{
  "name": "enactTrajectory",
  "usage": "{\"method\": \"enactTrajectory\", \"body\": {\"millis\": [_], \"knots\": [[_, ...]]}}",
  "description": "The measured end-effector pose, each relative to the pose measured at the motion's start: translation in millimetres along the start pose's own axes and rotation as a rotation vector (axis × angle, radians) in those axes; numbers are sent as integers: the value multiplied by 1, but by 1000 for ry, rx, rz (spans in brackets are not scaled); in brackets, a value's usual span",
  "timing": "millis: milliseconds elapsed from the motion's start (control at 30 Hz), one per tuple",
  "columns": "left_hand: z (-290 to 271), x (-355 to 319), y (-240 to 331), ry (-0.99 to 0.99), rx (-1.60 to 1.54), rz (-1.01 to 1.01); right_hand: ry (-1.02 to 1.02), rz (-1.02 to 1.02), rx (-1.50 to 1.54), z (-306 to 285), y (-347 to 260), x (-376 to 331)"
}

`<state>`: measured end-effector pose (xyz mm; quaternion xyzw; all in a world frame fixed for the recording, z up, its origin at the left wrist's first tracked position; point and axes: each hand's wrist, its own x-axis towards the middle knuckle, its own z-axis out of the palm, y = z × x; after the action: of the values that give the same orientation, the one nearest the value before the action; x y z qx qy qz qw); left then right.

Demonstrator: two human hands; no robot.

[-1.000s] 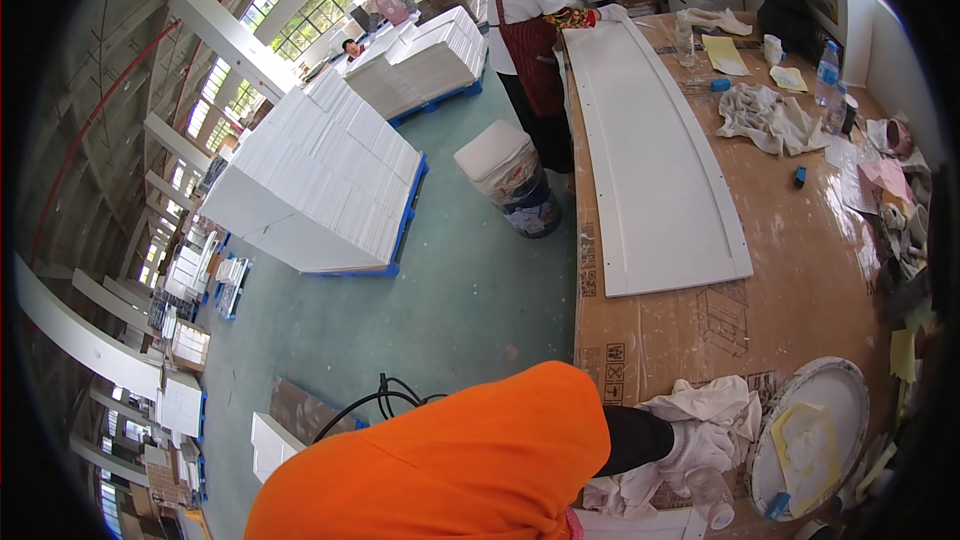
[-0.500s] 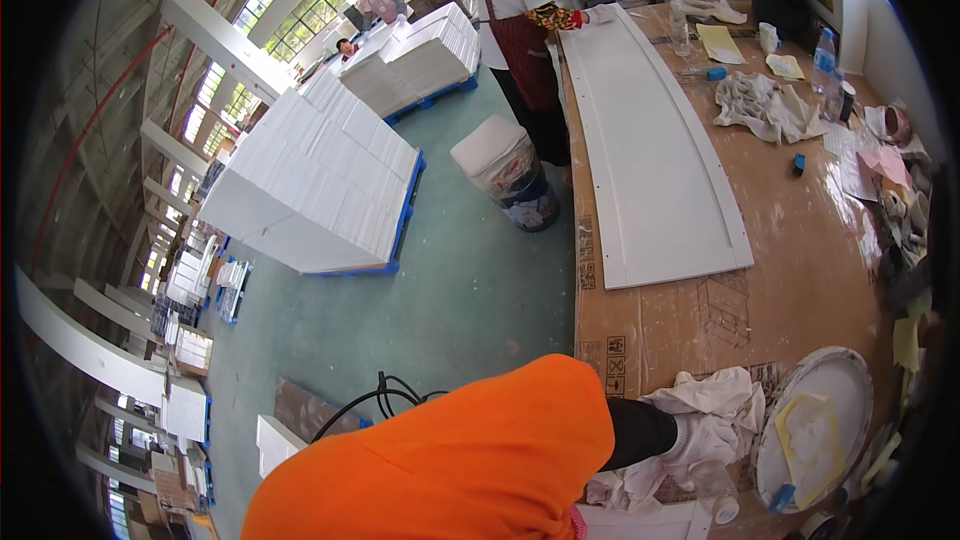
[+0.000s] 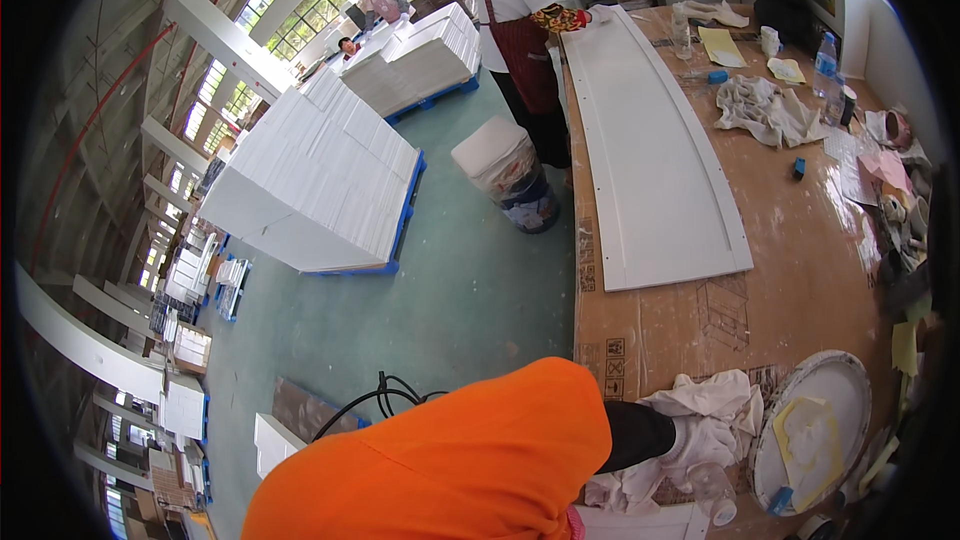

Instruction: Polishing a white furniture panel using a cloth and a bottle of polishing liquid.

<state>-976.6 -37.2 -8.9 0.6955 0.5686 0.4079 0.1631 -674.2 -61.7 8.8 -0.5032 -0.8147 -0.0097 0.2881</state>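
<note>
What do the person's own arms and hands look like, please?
One wide, bright orange sleeve shows, with a narrower black sleeve beyond it. Crumpled white cloth lies around its end, so the hands cannot be made out clearly.

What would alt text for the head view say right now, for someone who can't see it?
An orange sleeve with a black cuff ends at crumpled white cloth on a cardboard-covered table, the person's own hand there unclear. Beyond, a long white panel lies flat, a co-worker's hand at its far end. At left, stacked white boards stand on a blue pallet.
</note>
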Motion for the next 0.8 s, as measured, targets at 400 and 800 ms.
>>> {"method": "enactTrajectory", "body": {"millis": [400,800], "knots": [[0,-1,-2,-34,-7,-18,-1,18,-1,-4,-6,4],[2,0,-4,-49,-2,-15,-8,26,2,-4,-3,1]]}}
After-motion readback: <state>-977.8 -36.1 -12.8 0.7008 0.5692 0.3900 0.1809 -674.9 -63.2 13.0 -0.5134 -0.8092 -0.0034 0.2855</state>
